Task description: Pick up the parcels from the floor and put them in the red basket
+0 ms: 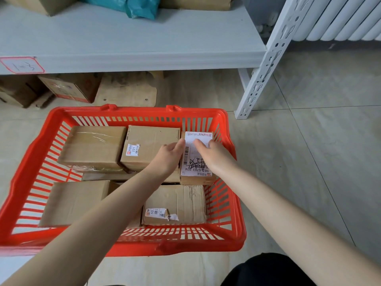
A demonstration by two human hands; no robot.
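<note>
The red basket point(235, 234) stands on the floor in front of me with several brown cardboard parcels inside. A small parcel with a white shipping label point(192, 162) sits in the basket's far right corner. My left hand point(167, 157) presses against its left side and my right hand point(214, 155) lies on its top right, so both hands hold it. Other parcels in the basket: one at far left point(92, 147), one with a "221" sticker point(148, 145), one at near left point(76, 201) and a taped one at near right point(181, 203).
A pale grey shelf point(123, 48) runs across the top, carrying boxes and a teal bag point(142, 7). Cardboard boxes point(70, 87) lie under it. A white perforated upright point(263, 65) stands right of the basket, with a radiator point(340, 19) behind. Tiled floor point(309, 141) extends to the right.
</note>
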